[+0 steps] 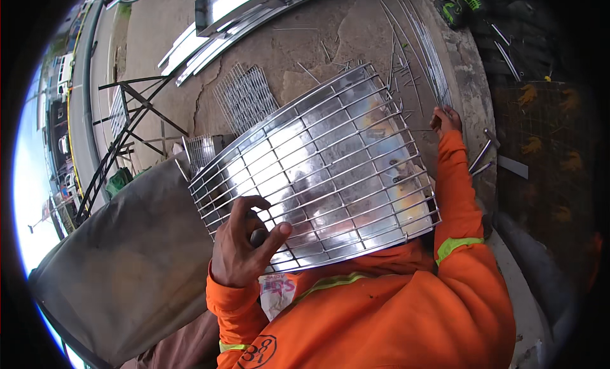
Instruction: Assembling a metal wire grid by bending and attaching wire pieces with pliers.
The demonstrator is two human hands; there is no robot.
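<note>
A big shiny metal tray with a grid of silver wire bars on top rests on the person's lap, close to the orange jacket. Nothing lies inside the tray. The left hand curls tight around a small dark handle at the tray's near edge. The right hand is far from the left, fingers closed on thin loose metal rods lying on the cracked concrete ground past the tray.

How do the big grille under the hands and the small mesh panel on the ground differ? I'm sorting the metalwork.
The big grille is curved, with widely spaced bars over a shiny sheet; the small mesh panel lies flat on the concrete with much finer wires. The left hand touches the grille; no hand touches the panel. Both are silvery metal.
</note>
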